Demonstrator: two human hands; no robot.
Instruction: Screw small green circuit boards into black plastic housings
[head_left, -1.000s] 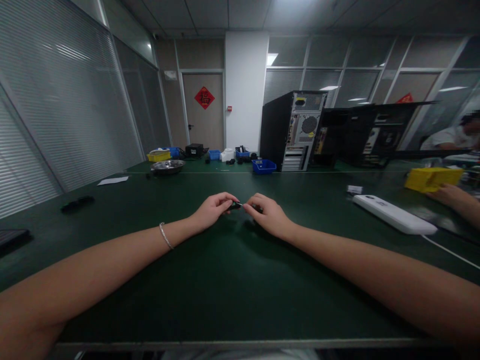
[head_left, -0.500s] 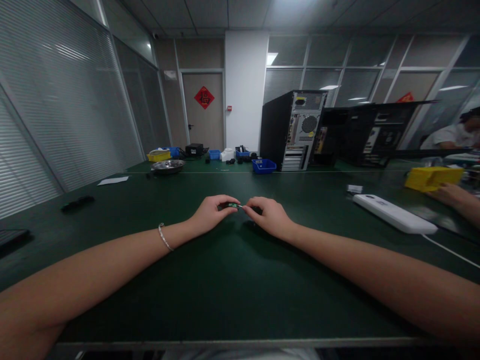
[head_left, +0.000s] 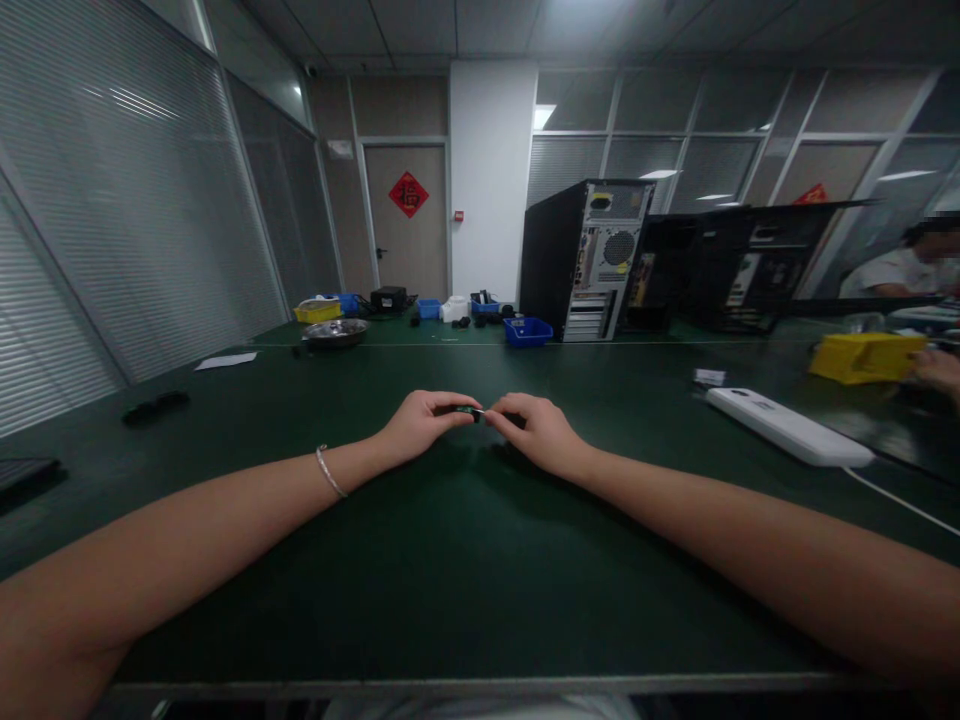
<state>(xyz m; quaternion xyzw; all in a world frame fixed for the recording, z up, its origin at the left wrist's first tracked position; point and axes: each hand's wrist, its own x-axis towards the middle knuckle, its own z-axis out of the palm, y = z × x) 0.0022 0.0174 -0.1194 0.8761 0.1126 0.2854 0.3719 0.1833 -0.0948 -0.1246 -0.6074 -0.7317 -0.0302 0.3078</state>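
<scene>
My left hand (head_left: 416, 425) pinches a small green circuit board (head_left: 466, 409) between thumb and fingertips, a little above the green tabletop. Most of the board is covered by the fingers. From its right end a thin silvery piece (head_left: 481, 412) reaches to the fingertips of my right hand (head_left: 538, 430). My right thumb and index finger are closed on the end of that piece, whose exact kind is too small to make out. Both hands are close together, fingertips nearly meeting.
A white power strip (head_left: 787, 428) lies to the right with its cord. Beyond are a yellow bin (head_left: 862, 358) by another person's hand (head_left: 939, 370), a blue bin (head_left: 528, 331), a computer tower (head_left: 589, 262) and a metal bowl (head_left: 335, 333). Dark items (head_left: 156, 406) lie left.
My hands stay in nearly the same place, and the board appears slightly turned in my fingers. At far right, the other person's hand has drawn back from the yellow bin's front.
</scene>
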